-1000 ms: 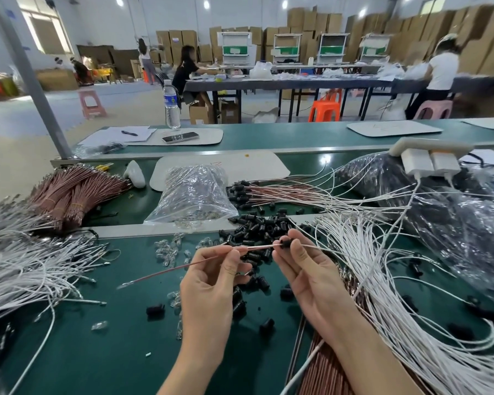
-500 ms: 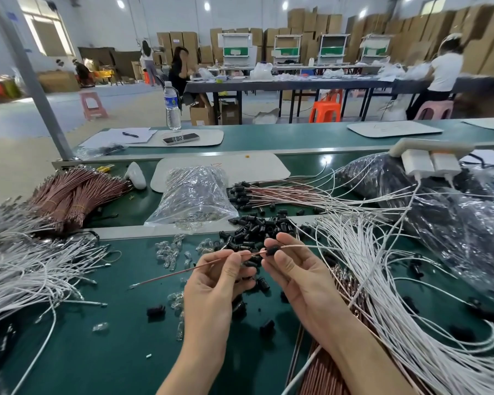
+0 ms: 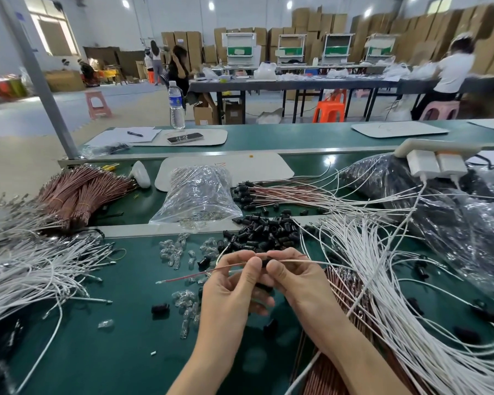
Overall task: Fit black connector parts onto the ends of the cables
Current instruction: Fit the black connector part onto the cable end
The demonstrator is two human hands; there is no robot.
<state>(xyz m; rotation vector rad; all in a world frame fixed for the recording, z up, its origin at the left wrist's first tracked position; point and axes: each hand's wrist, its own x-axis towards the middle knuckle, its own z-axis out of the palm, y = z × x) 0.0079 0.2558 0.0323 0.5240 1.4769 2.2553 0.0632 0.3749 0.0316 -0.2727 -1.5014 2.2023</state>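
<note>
Green bench top [image 3: 97,352] lies under both hands. White cables [image 3: 382,280] fan out to R of R hand [image 3: 297,280]; black connector pile [image 3: 265,229] sits just beyond the fingertips. L hand [image 3: 231,289] pinches thin red cable [image 3: 183,277], free end sticking out L. R hand pinches black connector part [image 3: 264,262] on that cable, btwn both thumbs.

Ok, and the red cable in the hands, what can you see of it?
The cable is thin and reddish-brown, looks plastic-sheathed, and has a small metal tip on its free left end. It slants up to the right, held off the green mat. The left hand pinches it partway along. Right beside that, a black connector sits on it, pinched by the right hand. Past the connector it runs on rightward, looking paler, into the white cables.
</note>
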